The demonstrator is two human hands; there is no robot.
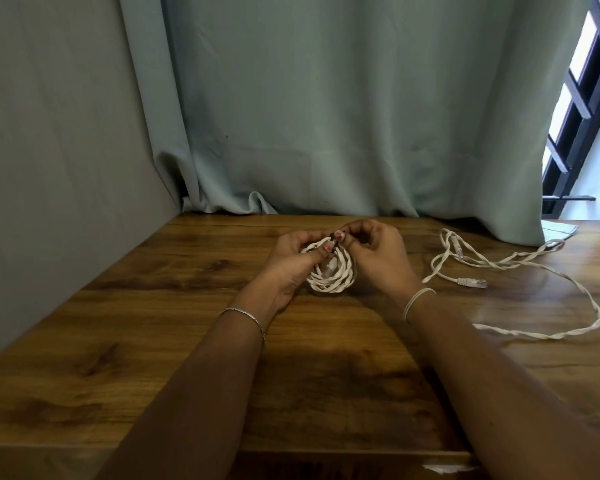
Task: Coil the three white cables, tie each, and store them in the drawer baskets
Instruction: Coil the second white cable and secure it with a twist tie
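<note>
Across the wooden table's (146,306) right side sprawled a loose white cable (466,282). Mid-table, the left hand (290,261) gripped the coiled cable (336,282) while the right hand (378,258) pinched a dark tie (334,235) at its top. Tying seemed underway; next, the tie probably needed fastening.

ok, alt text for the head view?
Two hands hold a coiled white cable over a wooden table: the left hand grips the coil, the right hand pinches a small dark tie at its top. A second white cable lies loose on the table to the right.
</note>
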